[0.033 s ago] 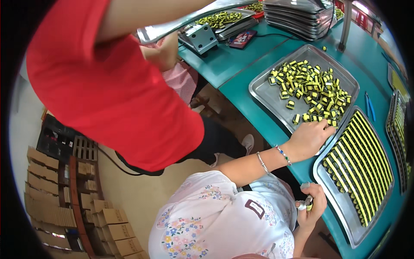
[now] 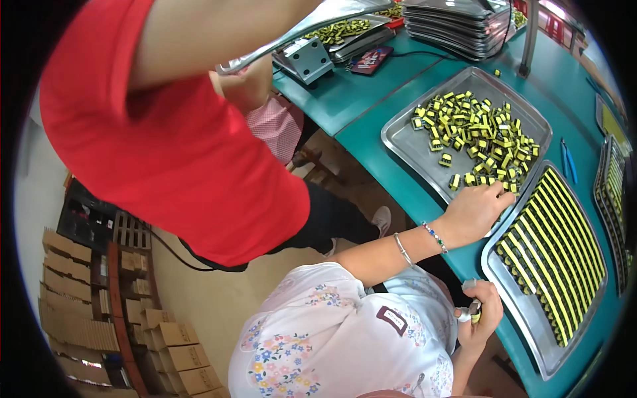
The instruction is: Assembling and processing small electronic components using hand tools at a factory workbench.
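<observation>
My left hand (image 2: 472, 213) reaches over the near edge of a metal tray (image 2: 415, 156) that holds a loose pile of small yellow-and-black transformers (image 2: 474, 129). Its fingers are bent closed, pointing down at the pile's near edge; the tips and whatever they pinch are hidden. Closer to my body, my right hand (image 2: 488, 318) grips a small transformer (image 2: 476, 312) between covered fingertips. Beside that hand lies a second metal tray (image 2: 524, 331), where more transformers (image 2: 554, 252) stand in tight, straight rows.
Blue-handled pliers (image 2: 568, 161) lie beyond the row tray. Stacked metal trays (image 2: 454, 30) and a metal block with holes (image 2: 310, 61) occupy the far bench. On my left stands a person in a red shirt (image 2: 166, 172), an arm raised with a tray. Cardboard boxes (image 2: 176, 348) fill shelves lower left.
The person in red has shifted slightly left, and the tray in that person's grasp has moved a little. My hands look the same in both frames.
</observation>
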`<move>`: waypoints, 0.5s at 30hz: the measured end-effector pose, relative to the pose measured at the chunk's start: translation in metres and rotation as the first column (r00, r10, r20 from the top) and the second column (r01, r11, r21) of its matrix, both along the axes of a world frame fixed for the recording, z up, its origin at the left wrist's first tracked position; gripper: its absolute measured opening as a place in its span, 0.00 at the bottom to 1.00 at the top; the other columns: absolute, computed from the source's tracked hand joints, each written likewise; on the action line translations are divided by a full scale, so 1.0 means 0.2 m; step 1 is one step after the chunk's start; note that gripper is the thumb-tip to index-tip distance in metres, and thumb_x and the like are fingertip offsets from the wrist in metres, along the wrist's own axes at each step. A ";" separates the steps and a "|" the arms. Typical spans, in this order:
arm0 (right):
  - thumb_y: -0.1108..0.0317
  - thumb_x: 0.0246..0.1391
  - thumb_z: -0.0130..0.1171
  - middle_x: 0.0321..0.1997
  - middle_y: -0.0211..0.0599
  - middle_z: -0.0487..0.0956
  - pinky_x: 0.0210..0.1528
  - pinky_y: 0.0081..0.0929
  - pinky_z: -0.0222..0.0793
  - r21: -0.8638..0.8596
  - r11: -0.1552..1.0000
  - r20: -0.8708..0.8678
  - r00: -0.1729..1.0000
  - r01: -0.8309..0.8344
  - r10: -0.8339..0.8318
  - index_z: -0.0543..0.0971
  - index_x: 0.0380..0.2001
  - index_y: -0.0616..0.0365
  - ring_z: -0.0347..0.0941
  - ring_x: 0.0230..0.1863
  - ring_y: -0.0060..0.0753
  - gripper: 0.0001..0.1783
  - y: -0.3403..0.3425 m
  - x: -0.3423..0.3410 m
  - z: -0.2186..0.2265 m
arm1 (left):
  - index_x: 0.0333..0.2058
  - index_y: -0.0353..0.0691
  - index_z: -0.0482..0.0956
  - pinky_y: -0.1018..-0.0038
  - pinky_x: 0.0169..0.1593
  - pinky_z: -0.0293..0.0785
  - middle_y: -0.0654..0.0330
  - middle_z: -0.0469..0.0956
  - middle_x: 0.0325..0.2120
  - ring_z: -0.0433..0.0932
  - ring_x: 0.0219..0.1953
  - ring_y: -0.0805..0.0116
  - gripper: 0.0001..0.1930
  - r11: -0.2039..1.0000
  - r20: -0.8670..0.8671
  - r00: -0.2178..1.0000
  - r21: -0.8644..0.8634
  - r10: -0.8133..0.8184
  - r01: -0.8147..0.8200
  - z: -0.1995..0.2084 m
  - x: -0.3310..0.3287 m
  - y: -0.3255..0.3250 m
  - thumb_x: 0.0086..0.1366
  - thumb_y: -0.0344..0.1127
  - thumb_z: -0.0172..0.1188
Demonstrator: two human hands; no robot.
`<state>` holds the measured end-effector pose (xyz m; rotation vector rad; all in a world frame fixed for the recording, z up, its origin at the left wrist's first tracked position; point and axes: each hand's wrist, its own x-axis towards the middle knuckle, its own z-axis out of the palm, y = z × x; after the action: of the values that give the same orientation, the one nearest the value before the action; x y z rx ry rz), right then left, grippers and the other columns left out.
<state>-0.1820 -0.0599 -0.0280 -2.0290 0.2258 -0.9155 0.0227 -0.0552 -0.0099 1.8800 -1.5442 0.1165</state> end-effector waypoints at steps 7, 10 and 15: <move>0.58 0.39 0.70 0.29 0.46 0.77 0.31 0.37 0.68 -0.011 1.000 0.033 0.999 -0.005 0.006 0.76 0.29 0.62 0.74 0.29 0.49 0.21 0.00 -0.02 -0.01 | 0.45 0.44 0.76 0.62 0.37 0.75 0.57 0.74 0.35 0.79 0.35 0.54 0.17 0.999 0.007 1.000 0.019 -0.027 0.027 0.00 -0.02 0.00 0.56 0.23 0.55; 0.60 0.37 0.70 0.30 0.47 0.78 0.31 0.38 0.69 -0.035 0.999 0.061 0.998 -0.027 0.029 0.76 0.30 0.62 0.74 0.29 0.50 0.20 -0.01 -0.01 -0.02 | 0.45 0.44 0.76 0.63 0.37 0.76 0.58 0.74 0.36 0.79 0.36 0.54 0.18 0.999 0.002 1.000 0.030 -0.018 0.018 0.00 -0.03 0.00 0.55 0.23 0.56; 0.62 0.36 0.68 0.30 0.47 0.77 0.30 0.39 0.69 -0.065 0.998 0.054 0.998 -0.012 0.016 0.76 0.30 0.63 0.74 0.30 0.51 0.19 -0.01 -0.03 -0.01 | 0.46 0.45 0.76 0.62 0.37 0.76 0.58 0.75 0.36 0.79 0.37 0.54 0.21 0.999 0.025 0.999 0.035 -0.025 0.024 0.02 -0.04 -0.01 0.51 0.21 0.57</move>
<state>-0.1877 -0.0623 -0.0303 -2.0597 0.1535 -0.9793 0.0139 -0.0578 -0.0050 1.8932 -1.5952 0.1033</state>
